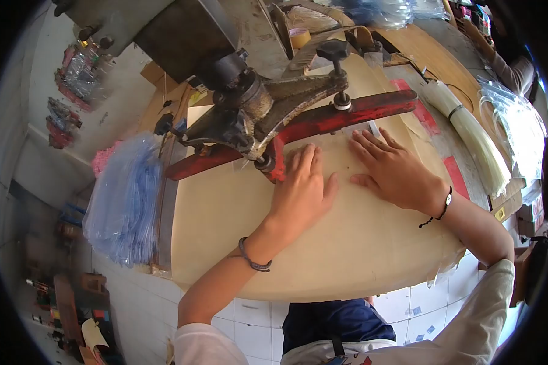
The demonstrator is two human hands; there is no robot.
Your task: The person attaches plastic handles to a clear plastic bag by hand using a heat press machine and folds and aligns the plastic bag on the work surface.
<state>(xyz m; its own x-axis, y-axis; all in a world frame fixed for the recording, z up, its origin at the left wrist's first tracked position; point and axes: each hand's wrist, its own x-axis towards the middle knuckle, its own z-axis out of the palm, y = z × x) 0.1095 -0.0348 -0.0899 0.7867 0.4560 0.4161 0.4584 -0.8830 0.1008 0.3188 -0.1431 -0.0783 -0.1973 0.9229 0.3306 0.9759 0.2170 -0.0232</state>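
Note:
My left hand (301, 188) lies on a large tan sheet (237, 243), its fingers stretched toward the red metal bar and its thumb held apart. The fingertips come close to the bar's red centre bracket (276, 159); whether they touch it I cannot tell. Farther right, my right hand (396, 167) rests flat on the same sheet with spread fingers. A small pale strip (374, 128) shows by its fingertips, partly hidden. Across the sheet, the red bar (359, 114) hangs from a worn metal press head (249, 112) with black knobs (333, 50).
A stack of clear bluish plastic bags (125, 201) hangs at the table's left edge. To the right lie a bundle of pale strips (469, 134) and more clear plastic (517, 128). A tape roll (299, 38) sits at the back. Another person's sleeve (512, 74) appears at upper right.

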